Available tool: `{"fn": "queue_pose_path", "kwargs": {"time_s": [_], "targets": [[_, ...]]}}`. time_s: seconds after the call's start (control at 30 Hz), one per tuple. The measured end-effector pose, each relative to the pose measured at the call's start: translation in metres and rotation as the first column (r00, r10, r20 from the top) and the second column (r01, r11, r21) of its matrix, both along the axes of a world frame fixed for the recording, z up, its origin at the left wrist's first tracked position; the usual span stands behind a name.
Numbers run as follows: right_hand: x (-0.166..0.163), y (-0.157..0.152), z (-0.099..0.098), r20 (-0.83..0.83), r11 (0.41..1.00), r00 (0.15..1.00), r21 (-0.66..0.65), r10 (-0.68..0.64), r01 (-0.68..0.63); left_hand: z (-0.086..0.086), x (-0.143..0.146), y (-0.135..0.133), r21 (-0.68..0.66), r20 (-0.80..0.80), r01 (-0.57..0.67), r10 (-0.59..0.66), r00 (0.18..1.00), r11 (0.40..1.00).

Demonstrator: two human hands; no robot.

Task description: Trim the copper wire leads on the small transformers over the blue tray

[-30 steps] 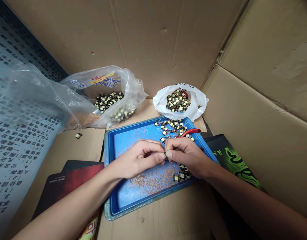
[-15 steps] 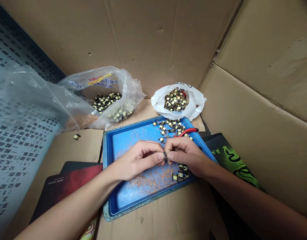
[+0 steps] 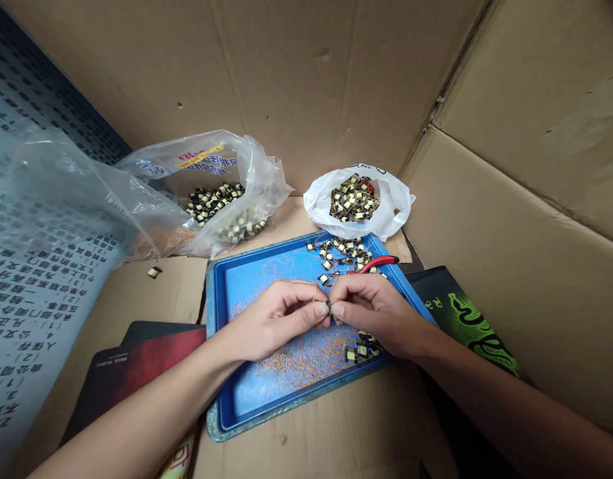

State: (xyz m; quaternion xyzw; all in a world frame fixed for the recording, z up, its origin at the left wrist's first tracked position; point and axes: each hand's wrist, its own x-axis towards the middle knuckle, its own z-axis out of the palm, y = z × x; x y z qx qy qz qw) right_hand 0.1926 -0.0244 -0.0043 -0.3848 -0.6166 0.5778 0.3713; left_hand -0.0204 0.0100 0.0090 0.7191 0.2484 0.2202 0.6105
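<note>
My left hand (image 3: 273, 316) and my right hand (image 3: 373, 309) meet over a blue tray (image 3: 246, 392). Together their fingertips pinch one small black and yellow component (image 3: 329, 307). Both hands are closed on it. More of these components lie in a loose pile (image 3: 343, 253) at the tray's far end and in a small cluster (image 3: 361, 349) under my right wrist. Thin copper wire clippings (image 3: 301, 359) are scattered on the tray floor below my hands. Red-handled pliers (image 3: 373, 265) rest on the tray just beyond my right hand.
A clear plastic bag (image 3: 211, 193) with components lies at the back left, a white bag (image 3: 359, 199) of them at the back. One stray component (image 3: 154, 271) sits on the cardboard. Cardboard walls (image 3: 510, 199) close in behind and right. Mouse pads (image 3: 131, 366) lie left and right.
Both hands stay pinched on the same component over the tray; only slight finger shifts and a small camera wobble.
</note>
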Motion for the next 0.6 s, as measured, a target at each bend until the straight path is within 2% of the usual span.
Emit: {"fn": "queue_pose_path", "kwargs": {"time_s": [0.13, 0.33, 0.6], "targets": [[0.001, 0.001, -0.002, -0.026, 1.0, 1.0, -0.001, 0.0, 0.0, 0.001, 0.001, -0.001, -0.014, 0.005, -0.006, 0.006, 1.0, 1.0], [0.002, 0.004, -0.01, -0.297, 0.994, 0.954, -0.085, 0.044, -0.073, 0.003, 0.002, -0.002, 0.021, 0.009, -0.019, 0.019, 1.0, 1.0], [0.005, 0.003, -0.005, -0.208, 0.992, 0.978, -0.116, 0.027, -0.052, 0.0, 0.001, -0.001, 0.104, -0.076, -0.015, 0.023, 0.997, 0.994]]}}
